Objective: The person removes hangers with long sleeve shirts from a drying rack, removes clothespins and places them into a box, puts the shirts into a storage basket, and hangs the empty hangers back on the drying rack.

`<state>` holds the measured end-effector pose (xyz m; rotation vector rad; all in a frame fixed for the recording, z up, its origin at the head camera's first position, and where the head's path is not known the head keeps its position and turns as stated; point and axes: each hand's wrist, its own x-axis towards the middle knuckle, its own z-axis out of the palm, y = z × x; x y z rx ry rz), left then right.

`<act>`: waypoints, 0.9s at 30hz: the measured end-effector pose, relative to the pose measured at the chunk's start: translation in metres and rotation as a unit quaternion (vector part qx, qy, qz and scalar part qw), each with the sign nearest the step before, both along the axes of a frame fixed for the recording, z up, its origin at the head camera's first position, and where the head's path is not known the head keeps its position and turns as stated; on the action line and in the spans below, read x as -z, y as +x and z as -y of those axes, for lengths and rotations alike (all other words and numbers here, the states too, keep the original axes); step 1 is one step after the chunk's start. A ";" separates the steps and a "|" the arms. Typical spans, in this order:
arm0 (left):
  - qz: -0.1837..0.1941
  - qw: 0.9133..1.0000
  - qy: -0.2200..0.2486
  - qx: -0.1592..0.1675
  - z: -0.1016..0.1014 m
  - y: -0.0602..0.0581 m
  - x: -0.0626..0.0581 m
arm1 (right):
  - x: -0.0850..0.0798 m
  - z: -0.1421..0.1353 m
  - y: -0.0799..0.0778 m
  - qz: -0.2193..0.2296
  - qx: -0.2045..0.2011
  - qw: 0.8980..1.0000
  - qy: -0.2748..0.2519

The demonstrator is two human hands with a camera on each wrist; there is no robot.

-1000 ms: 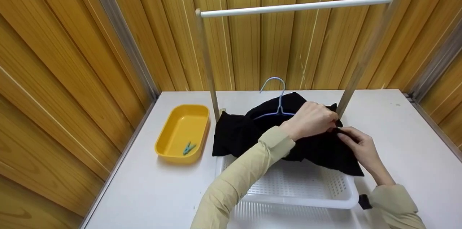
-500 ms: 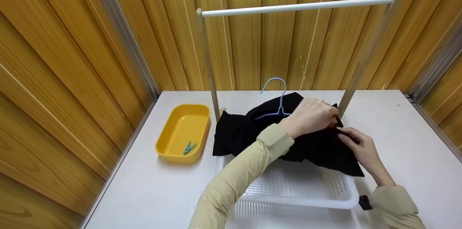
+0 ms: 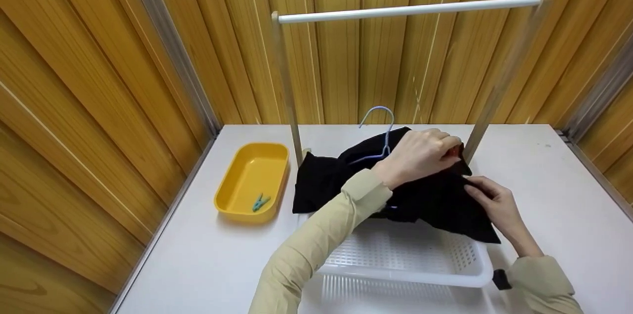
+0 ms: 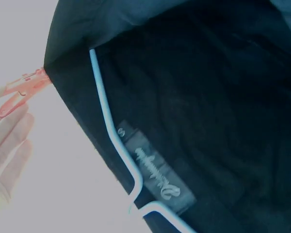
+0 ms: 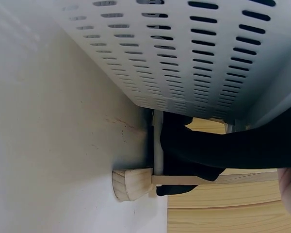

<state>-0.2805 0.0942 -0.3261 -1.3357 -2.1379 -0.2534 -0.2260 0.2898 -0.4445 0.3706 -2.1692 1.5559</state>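
Observation:
A black shirt (image 3: 435, 200) lies spread over the white basket, with a light-blue hanger (image 4: 104, 104) inside its neck opening. The hanger's hook sticks up above the cloth in the head view. My left hand (image 3: 420, 153) pinches a red clothespin (image 4: 26, 90), whose tip meets the shirt's edge near the end of the hanger's arm. A label (image 4: 157, 170) shows inside the neck. My right hand (image 3: 494, 202) pinches the shirt's right side between thumb and fingers; in the right wrist view only a bit of that hand shows at the right edge.
A white perforated basket (image 3: 395, 274) stands under the shirt. Behind it rises a wooden rack with a white rod (image 3: 410, 10). To the left, a yellow tray (image 3: 222, 190) holds a teal clothespin (image 3: 260, 201). Wood-patterned walls (image 3: 336, 71) enclose the white table (image 3: 207, 264).
My left hand has shifted slightly left and up, and more of the red clothespin shows beneath its fingers. My right hand keeps its grip on the shirt in nearly the same place.

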 end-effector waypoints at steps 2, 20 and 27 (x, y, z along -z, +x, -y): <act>0.000 1.000 0.006 0.003 0.003 0.000 -0.002 | 0.000 0.000 0.000 -0.002 0.000 1.000 0.000; 0.007 0.997 0.073 0.011 0.046 -0.007 -0.018 | 0.002 -0.001 -0.002 0.002 -0.017 1.000 -0.001; -0.005 0.995 0.102 0.008 0.063 -0.010 -0.021 | 0.003 -0.001 -0.003 -0.003 -0.017 1.000 -0.008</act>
